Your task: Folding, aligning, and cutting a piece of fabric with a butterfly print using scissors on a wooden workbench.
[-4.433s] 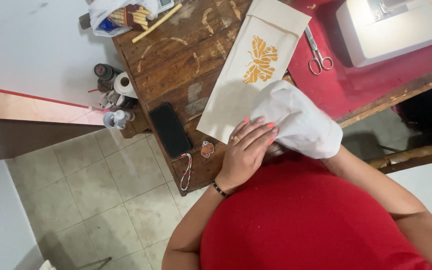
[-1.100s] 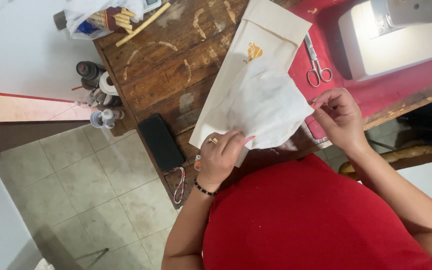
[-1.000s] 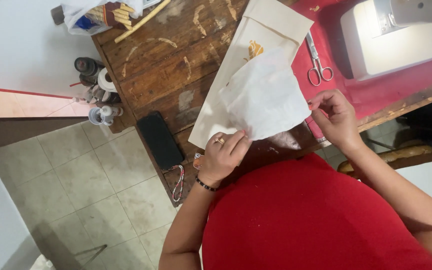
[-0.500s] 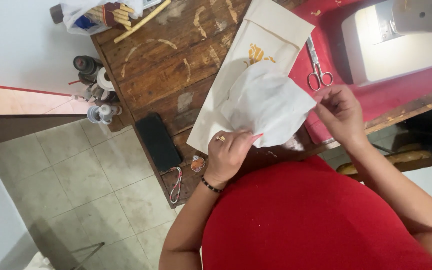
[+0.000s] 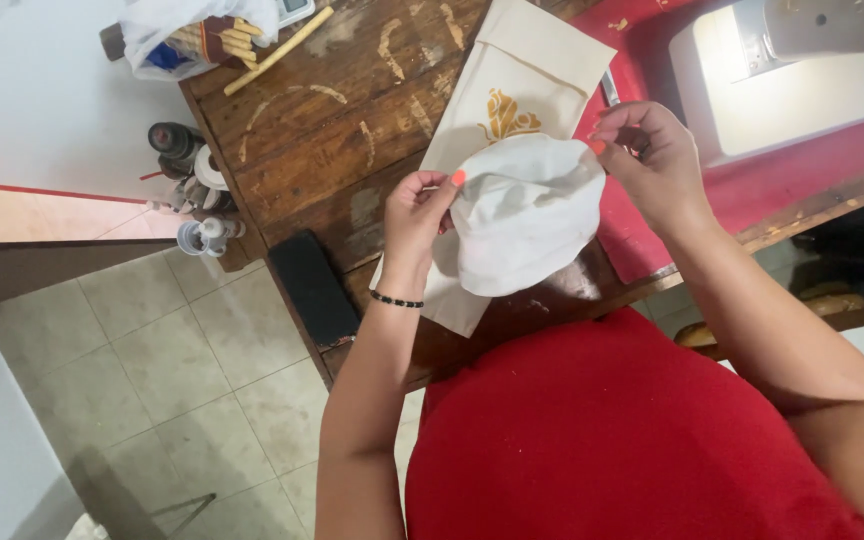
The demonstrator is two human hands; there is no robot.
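- Both hands are up over the wooden table (image 5: 352, 110), and between them hangs a white cloth piece (image 5: 524, 225), lifted clear of the surface.
- The left hand (image 5: 414, 215) is closed in a pinch on the cloth's upper left edge, thumb and forefinger pressed together, the orange-painted nail showing right at the fabric's corner.
- The right hand (image 5: 652, 160) pinches the upper right edge the same way, fingertips shut on the rim of the cloth, the rest of the fingers curled in.
- So the cloth sits squarely between the two grips: its top edge is stretched from one pinch to the other, and the body of it sags down and toward the person in a rounded fold below both hands.
- Beneath it lies a cream fabric bag (image 5: 512, 80) with a gold motif, flat on the table; the white cloth covers its lower part from this view.
- A black bead bracelet (image 5: 396, 299) circles the left wrist.
- To the left, a black phone (image 5: 312, 288) lies at the table edge, well apart from the cloth.
- On the right, a white sewing machine (image 5: 802, 80) stands on a red surface (image 5: 832, 150), near the right hand.
- Thread spools (image 5: 192, 180) cluster off the table's left side.
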